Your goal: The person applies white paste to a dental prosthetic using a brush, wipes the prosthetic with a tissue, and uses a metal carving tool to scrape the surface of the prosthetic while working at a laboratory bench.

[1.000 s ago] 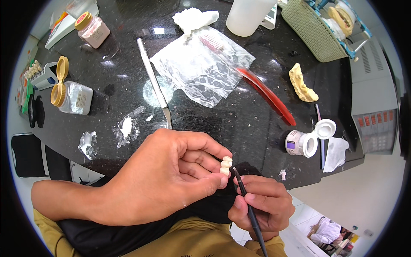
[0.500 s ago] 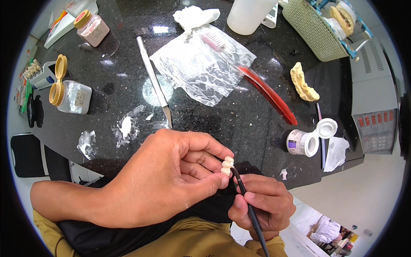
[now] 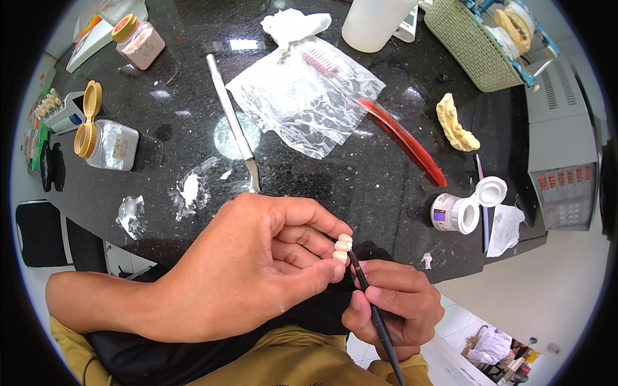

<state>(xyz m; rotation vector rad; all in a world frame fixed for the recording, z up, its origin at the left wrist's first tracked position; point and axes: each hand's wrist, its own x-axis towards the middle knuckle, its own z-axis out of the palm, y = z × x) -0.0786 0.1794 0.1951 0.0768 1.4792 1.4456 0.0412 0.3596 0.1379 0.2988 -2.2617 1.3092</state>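
Observation:
Between the thumb and index finger of my left hand (image 3: 257, 264) is a short row of joined artificial teeth, a cream dental bridge (image 3: 342, 248). My right hand (image 3: 399, 302) grips a slim black-handled tool (image 3: 380, 325) like a pen. Its fine tip meets the bridge's right side, where a bit of white shows; the tip itself is too small to make out clearly. Both hands are close together over my lap, at the near edge of the black speckled table (image 3: 309, 183). Beyond my left hand lies a silver-handled knife (image 3: 232, 119).
Farther off are a plastic sheet (image 3: 290, 96), red-handled brush (image 3: 409, 148), cream dental cast (image 3: 456, 122) and green basket (image 3: 470, 48). An open white jar (image 3: 450, 212) stands right; a yellow-lidded jar (image 3: 116, 147) and pink powder jar (image 3: 140, 46) stand left. White powder (image 3: 189, 191) dots the table.
Very little differs. The black tool's tip has shifted slightly against the bridge, and the bit of white there looks a little larger. Both hands keep almost the same place.

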